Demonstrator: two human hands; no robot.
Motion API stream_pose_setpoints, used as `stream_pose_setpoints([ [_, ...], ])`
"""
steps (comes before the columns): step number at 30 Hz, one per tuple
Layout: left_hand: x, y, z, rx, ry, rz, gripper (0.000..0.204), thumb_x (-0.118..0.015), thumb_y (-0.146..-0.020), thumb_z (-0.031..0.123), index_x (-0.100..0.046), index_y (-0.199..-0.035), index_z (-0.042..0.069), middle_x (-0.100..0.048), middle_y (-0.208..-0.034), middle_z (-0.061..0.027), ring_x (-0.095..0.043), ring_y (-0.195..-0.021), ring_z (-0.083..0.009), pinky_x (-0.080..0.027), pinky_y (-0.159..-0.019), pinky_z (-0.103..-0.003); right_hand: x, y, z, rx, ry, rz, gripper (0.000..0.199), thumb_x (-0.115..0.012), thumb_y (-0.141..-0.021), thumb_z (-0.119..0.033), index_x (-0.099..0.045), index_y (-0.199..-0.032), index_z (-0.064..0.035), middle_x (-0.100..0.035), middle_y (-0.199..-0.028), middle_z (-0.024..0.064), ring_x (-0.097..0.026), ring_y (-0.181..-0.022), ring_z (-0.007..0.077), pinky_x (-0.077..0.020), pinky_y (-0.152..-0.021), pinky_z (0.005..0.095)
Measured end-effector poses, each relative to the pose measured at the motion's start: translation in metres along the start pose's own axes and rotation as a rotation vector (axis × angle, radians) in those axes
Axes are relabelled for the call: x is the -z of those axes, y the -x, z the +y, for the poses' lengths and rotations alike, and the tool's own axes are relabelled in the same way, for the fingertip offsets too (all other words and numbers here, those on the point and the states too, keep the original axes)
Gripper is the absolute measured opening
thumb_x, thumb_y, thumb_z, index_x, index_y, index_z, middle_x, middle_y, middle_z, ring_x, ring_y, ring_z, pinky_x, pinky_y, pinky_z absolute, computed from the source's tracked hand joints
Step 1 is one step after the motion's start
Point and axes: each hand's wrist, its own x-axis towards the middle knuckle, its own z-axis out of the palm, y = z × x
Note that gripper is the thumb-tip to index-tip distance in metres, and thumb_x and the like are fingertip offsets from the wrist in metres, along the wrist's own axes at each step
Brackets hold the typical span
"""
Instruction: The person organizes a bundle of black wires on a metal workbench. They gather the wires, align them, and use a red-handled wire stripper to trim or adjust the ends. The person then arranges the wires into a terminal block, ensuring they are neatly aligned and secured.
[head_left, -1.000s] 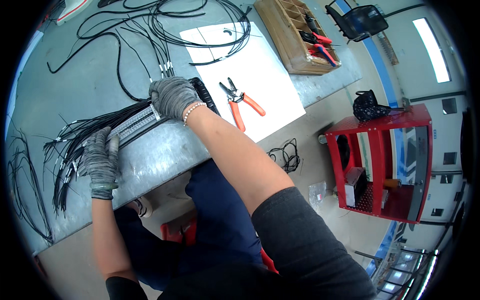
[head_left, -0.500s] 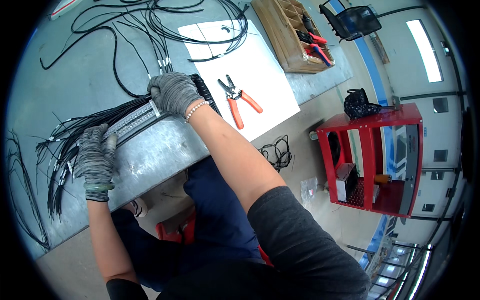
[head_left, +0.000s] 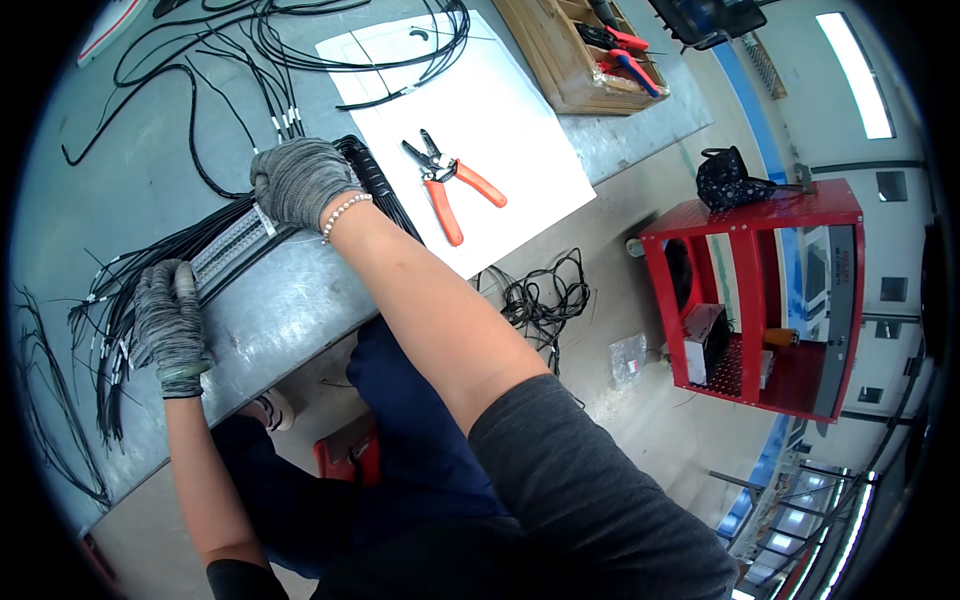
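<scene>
My left hand [head_left: 168,315], in a grey knit glove, is closed over black wires [head_left: 112,355] at the near left end of a pale slotted strip [head_left: 232,247]. Its fingertips are partly hidden among the wires. My right hand [head_left: 303,182], gloved alike, is curled round the black wire bundle at the strip's other end; the fingers' undersides are out of sight. Thin cables with white sleeves [head_left: 288,122] run away from beyond this hand. Wire strippers [head_left: 450,185] with orange handles lie with jaws apart on a white sheet [head_left: 520,150], right of my right hand.
Loops of black cable [head_left: 250,45] spread over the metal table [head_left: 280,300]. A wooden box [head_left: 560,65] holding pliers stands at the back right. More wires [head_left: 45,400] lie at the left edge. A cable tangle [head_left: 545,300] and a red cart [head_left: 750,300] are on the floor side.
The view has shifted, so the table things sit further left and up. My left thumb lies closer to its fingers. Both hands stay at the wires and strip.
</scene>
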Motion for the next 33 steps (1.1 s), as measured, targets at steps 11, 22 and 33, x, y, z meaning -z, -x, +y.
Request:
stream_pose_setpoints([
  [11,0.008,-0.003,0.001,0.035,0.102,-0.067,0.025,-0.055,-0.093,0.025,-0.064,-0.1,0.003,-0.062,-0.1,-0.0145,-0.06,-0.092,-0.0312,-0.047,-0.084,-0.039,0.0,-0.001,0.0,-0.02,-0.024,0.0,0.024,-0.052,-0.081,-0.02,-0.071,-0.09,-0.0098,-0.07,-0.087,0.0149,-0.068,-0.084,0.031,-0.0527,-0.078,0.043],
  [22,0.022,-0.003,0.012,0.085,0.081,-0.174,0.032,-0.055,-0.092,0.034,-0.065,-0.101,0.004,-0.062,-0.1,-0.0155,-0.058,-0.096,-0.034,-0.045,-0.087,-0.041,-0.003,0.001,0.003,-0.071,-0.03,0.015,0.021,-0.05,-0.086,-0.025,-0.067,-0.091,-0.0135,-0.068,-0.085,0.0123,-0.065,-0.081,0.031,-0.0514,-0.078,0.0423],
  [33,0.048,-0.006,-0.037,0.238,0.297,0.084,0.023,-0.06,-0.089,0.028,-0.067,-0.1,0.009,-0.066,-0.096,-0.0115,-0.062,-0.093,-0.0292,-0.049,-0.084,-0.04,-0.009,0.001,-0.005,0.02,-0.099,0.11,0.016,-0.055,-0.088,-0.015,-0.067,-0.095,-0.0085,-0.069,-0.081,0.011,-0.067,-0.077,0.0262,-0.0521,-0.073,0.0356],
])
